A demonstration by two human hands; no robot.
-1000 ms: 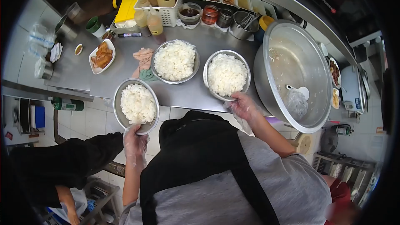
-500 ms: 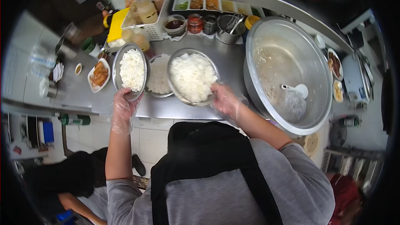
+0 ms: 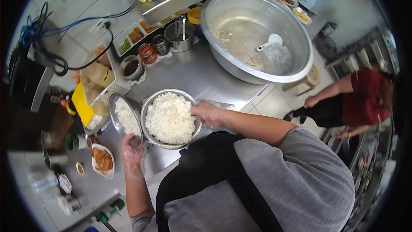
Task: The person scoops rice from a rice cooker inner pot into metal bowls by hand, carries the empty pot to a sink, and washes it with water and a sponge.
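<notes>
My left hand (image 3: pixel 133 151), in a clear plastic glove, grips the lower rim of a steel bowl (image 3: pixel 114 114). That bowl is tilted toward the other one, with white rice (image 3: pixel 128 119) against its inner side. To its right is a second steel bowl (image 3: pixel 198 126), filled with rice (image 3: pixel 168 117). My gloved right hand (image 3: pixel 209 114) is closed on its right rim. The two rims lie close together or touch; I cannot tell which. The bowl of rice seen earlier on the counter between them does not show now.
A large metal basin (image 3: pixel 253 76) with a white scoop (image 3: pixel 274 41) stands at the counter's back right. Jars (image 3: pixel 147 53), a utensil pot (image 3: pixel 180 38) and a basket (image 3: pixel 118 83) line the back. A plate of food (image 3: pixel 103 161) sits left. A person in red (image 3: pixel 371 96) stands at right.
My view has turned to the right. Both hands have brought their bowls closer together, and the left bowl is tilted more toward the right one. A person in red has come more into view.
</notes>
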